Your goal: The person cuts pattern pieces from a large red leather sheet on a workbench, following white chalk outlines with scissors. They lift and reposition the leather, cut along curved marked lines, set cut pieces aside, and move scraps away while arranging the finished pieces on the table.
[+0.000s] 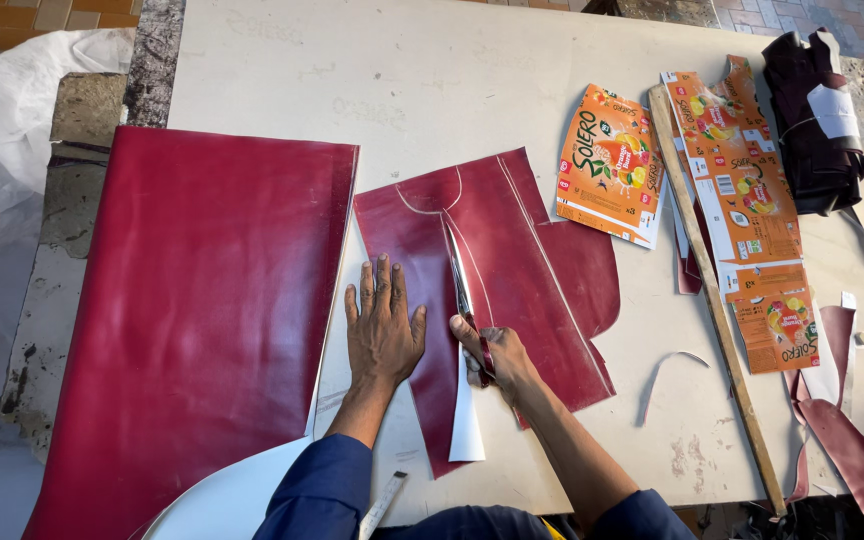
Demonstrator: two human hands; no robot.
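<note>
A dark red leather piece point(512, 260) with white chalk lines lies in the middle of a pale table point(432, 90). My left hand point(382, 325) rests flat, fingers apart, on its left part. My right hand point(497, 360) grips scissors point(462, 275) with red handles. Their blades point away from me along a cut in the leather. A strip near the cut is folded back, showing its white underside point(466, 420).
A large dark red leather sheet point(192, 310) covers the table's left side. Orange printed cardboard pieces point(612, 165) point(752, 220) and a long wooden stick point(717, 300) lie at the right, with leather scraps point(847, 440) and a dark bundle point(812, 110). White plastic sheeting point(12, 130) lies at the far left.
</note>
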